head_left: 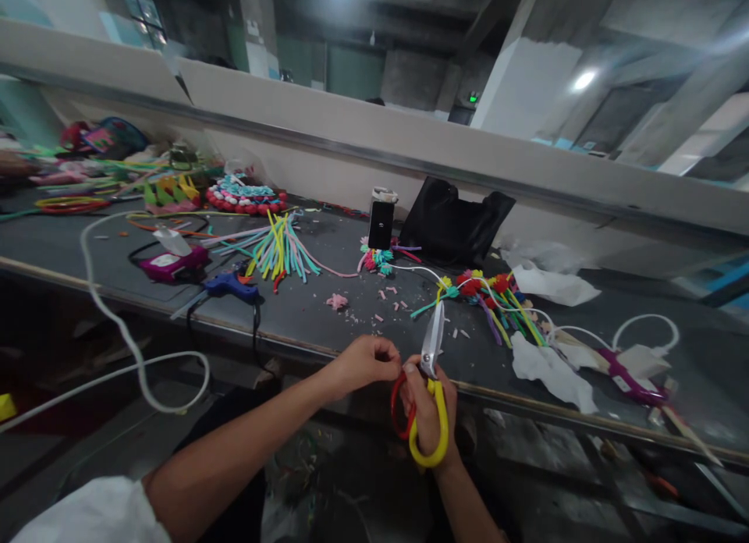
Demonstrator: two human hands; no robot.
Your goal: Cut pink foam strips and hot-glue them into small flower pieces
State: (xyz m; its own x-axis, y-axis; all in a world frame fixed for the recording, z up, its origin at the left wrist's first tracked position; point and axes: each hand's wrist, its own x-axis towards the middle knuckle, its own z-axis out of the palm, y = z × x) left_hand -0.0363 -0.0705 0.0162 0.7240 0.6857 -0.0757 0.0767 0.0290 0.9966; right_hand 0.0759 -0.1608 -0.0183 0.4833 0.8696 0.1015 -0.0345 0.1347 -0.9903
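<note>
- Scissors (pixel 431 375): yellow handles, pale blades pointing up and away; gripped by the right hand (pixel 427 406) just in front of the bench's near edge, fingers closed through the handle loops.
- Red loop (pixel 399 406): a thin red strand is seen curved beside the scissor handles, between the two hands; what holds it cannot be told.
- Left hand (pixel 366 361): closed in a pinch at the near edge of the bench (pixel 328 309), fingertips touching or just beside the right hand; the item pinched is too small to be made out.
- Pink scraps (pixel 386 301): scattered on the bench beyond the hands.
- Bundle of coloured strands (pixel 281 254): laid toward the far left.
- Blue glue gun (pixel 231 285): rested near the left near edge.
- Black bag (pixel 450 223): set against the far edge.
- White cord (pixel 134 348): hung over the left near edge.
</note>
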